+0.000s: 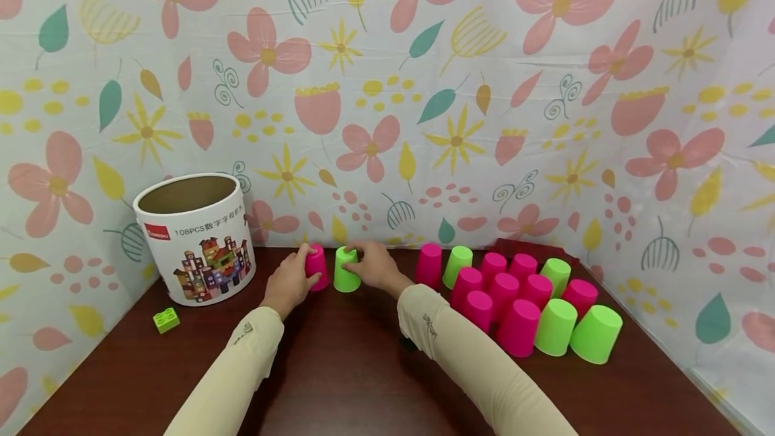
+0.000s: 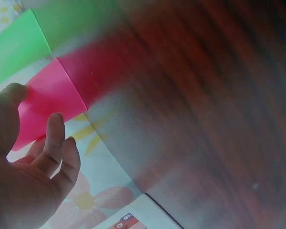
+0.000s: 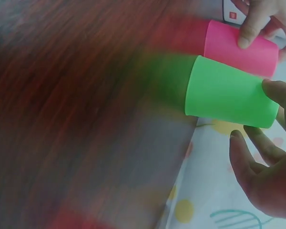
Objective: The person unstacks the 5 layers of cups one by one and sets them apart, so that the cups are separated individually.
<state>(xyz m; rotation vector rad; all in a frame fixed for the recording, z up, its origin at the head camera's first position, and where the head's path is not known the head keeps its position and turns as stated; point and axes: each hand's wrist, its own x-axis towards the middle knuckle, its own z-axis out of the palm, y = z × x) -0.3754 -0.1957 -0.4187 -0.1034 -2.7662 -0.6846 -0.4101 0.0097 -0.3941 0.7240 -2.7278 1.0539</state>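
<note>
An upside-down pink cup (image 1: 317,268) stands near the back edge of the table. My left hand (image 1: 292,281) grips it, with the thumb on the near side and fingers around the far side. Just to its right stands an upside-down green cup (image 1: 346,270), and my right hand (image 1: 374,265) holds this one between thumb and fingers. A narrow gap separates the two cups in the head view. In the right wrist view the thumb lies on the green cup (image 3: 231,95) near its base. The left wrist view has the left thumb against the pink cup (image 2: 52,102).
Several upturned pink cups (image 1: 519,328) and green cups (image 1: 596,335) crowd the table's right side. A white printed bucket (image 1: 212,268) stands at the back left, with a green toy brick (image 1: 166,319) before it. Behind the brown table (image 1: 339,369) hangs a flowered cloth (image 1: 375,99).
</note>
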